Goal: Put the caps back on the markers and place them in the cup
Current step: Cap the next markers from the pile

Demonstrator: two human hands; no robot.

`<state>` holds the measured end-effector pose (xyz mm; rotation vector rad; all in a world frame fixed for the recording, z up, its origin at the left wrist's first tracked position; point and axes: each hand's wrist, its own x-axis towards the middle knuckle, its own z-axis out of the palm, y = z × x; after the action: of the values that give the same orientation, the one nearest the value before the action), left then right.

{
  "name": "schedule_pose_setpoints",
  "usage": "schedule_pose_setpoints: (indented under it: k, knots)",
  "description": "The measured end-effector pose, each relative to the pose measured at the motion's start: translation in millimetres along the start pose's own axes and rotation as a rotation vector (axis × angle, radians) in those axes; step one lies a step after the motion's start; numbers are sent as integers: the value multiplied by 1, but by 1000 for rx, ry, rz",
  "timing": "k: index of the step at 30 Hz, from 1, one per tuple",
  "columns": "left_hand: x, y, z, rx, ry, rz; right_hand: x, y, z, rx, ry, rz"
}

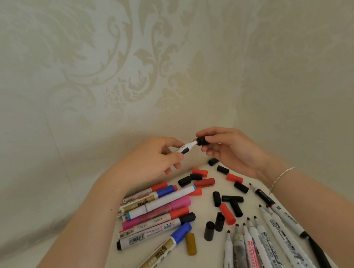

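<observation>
marker (184, 149) gripped by left hand (152, 158) | black cap (201, 141) pinched by right hand (228, 150), being seated | many markers uncapped, caps loose | cup unseen

Capped markers (155, 203) in pile at left: 7. Uncapped markers (260, 247) fanned at right: approx 8, plus 1 held marker (185, 148) in left hand (152, 158) and 1 held cap (201, 141) in right hand (232, 149). Loose caps on table: approx 10 black caps (216, 198), 5 red caps (227, 213), 1 gold cap (191, 243); also 1 bracelet (280, 176).
</observation>
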<state>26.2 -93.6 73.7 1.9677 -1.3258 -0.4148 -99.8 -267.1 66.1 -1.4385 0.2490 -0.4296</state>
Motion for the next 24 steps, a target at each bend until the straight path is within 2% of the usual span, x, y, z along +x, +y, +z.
schedule_pose_setpoints:
  k: [6, 15, 24]
  knots:
    - [1, -3, -1, -7, 6, -1, -1, -5, 3, 57, 17, -25]
    - [1, -5, -1, -17, 24, 4, -5, -8, 3, -54, 15, -25]
    - [0, -4, -2, -17, 19, 4, -6, -10, 6, 87, 57, 12]
